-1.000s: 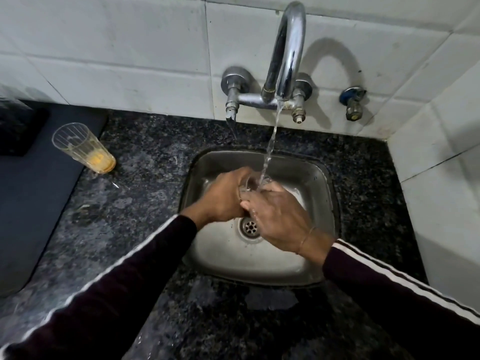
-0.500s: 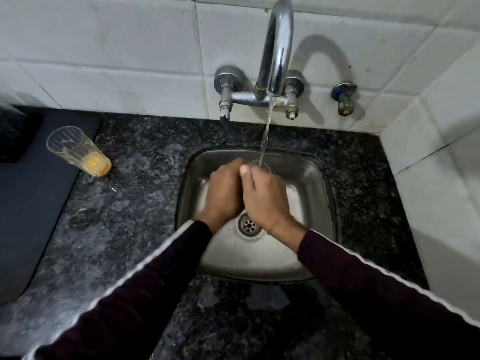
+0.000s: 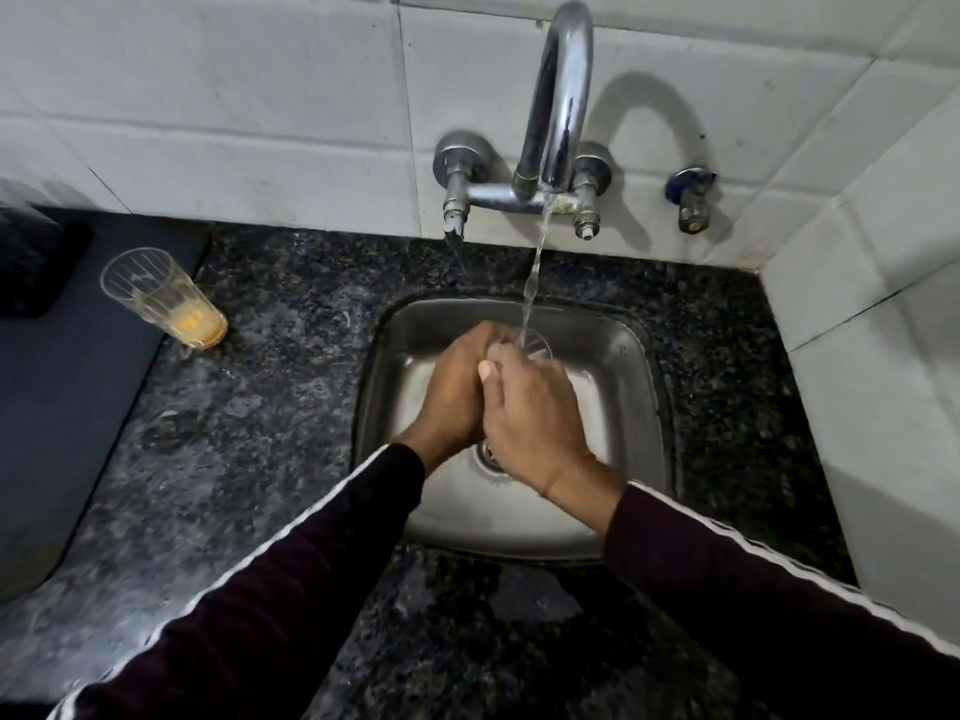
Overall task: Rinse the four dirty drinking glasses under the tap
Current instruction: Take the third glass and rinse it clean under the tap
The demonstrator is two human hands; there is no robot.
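Note:
Over the steel sink point(image 3: 631, 366) both hands wrap one clear drinking glass point(image 3: 535, 346); only its rim shows above my fingers. My left hand point(image 3: 457, 392) grips it from the left, my right hand point(image 3: 530, 413) from the right, thumbs side by side. Water runs from the chrome tap point(image 3: 561, 96) straight into the glass mouth. A second glass point(image 3: 163, 298) with an orange residue at the bottom stands upright on the dark granite counter point(image 3: 270, 407), far left of the sink.
A dark mat point(image 3: 67, 407) covers the counter's left side, with a black object point(image 3: 31, 262) at its back. White tiled walls close the back and right. A small blue-handled valve point(image 3: 693, 197) sticks out right of the tap.
My hands have come closer together around the glass and lifted it slightly toward the stream. The glass on the counter has not moved.

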